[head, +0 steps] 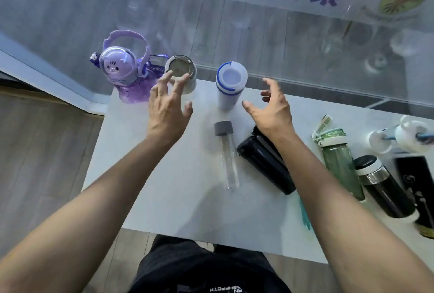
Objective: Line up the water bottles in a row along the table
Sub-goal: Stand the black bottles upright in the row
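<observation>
Three bottles stand upright along the far edge of the white table (164, 198): a purple cartoon bottle (122, 72) with a handle, a grey-lidded white bottle (182, 74) and a white bottle with blue rings (230, 83). My left hand (168, 109) hovers open just in front of the grey-lidded bottle, fingertips near its lid. My right hand (270, 109) is open to the right of the blue-ringed bottle, apart from it. A clear bottle with a grey cap (226, 154) and a black bottle (265, 163) lie on their sides in the middle.
At the right lie a green bottle (338, 159), a black-and-steel flask (380, 184), white bottles (399, 137) and a black flask (415, 182). A glass wall (305, 46) with purple lettering runs just behind the table. Wooden floor lies to the left.
</observation>
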Tool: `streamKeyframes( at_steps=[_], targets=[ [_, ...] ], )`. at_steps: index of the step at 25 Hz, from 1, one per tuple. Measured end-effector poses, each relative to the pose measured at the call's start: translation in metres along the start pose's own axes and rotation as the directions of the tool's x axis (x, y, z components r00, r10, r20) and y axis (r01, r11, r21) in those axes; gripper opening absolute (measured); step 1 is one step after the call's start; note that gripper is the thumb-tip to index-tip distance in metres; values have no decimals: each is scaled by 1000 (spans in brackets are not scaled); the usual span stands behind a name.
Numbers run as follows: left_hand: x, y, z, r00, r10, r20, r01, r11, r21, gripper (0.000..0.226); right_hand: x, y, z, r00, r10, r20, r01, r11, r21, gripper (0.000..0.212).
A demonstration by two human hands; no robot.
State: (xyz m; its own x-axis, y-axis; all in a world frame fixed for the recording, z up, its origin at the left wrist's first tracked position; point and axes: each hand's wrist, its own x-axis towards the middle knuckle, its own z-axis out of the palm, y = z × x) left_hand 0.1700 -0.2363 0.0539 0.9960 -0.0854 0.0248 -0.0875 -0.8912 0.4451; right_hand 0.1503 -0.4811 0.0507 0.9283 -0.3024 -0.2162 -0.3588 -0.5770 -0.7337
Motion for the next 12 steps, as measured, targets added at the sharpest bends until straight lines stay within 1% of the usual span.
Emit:
streamKeyframes(
  at_steps=[1,2,4,5,8,10,12],
  targets=[
    [-19,6,8,1000,-12,13,12,1000,-26,62,-11,10,-5,1000,18,-10,-18,1000,-10,65],
    [-39,11,18,998,-32,62,36,998,-56,59,-22,21,-9,999,35,-14,-36,999,-32,55],
    [-73,27,39,976,-43,212,64,994,-89,54,-46,48,-17,998,59,-16,-60,993,-106,42],
    [-87,35,49,960,-20,279,49,994,-96,53,-57,62,-20,997,72,-17,-74,988,-137,38],
    [-112,62,78,908,109,405,-80,993,-87,55,-79,96,-32,993,112,-32,-116,975,-189,37],
    [-117,77,90,889,160,429,-155,987,-48,59,-77,109,-39,994,98,-45,-105,973,-203,39],
    [-117,85,97,888,169,427,-186,983,-1,62,-63,113,-42,998,58,-30,-64,966,-252,44]
  ],
)
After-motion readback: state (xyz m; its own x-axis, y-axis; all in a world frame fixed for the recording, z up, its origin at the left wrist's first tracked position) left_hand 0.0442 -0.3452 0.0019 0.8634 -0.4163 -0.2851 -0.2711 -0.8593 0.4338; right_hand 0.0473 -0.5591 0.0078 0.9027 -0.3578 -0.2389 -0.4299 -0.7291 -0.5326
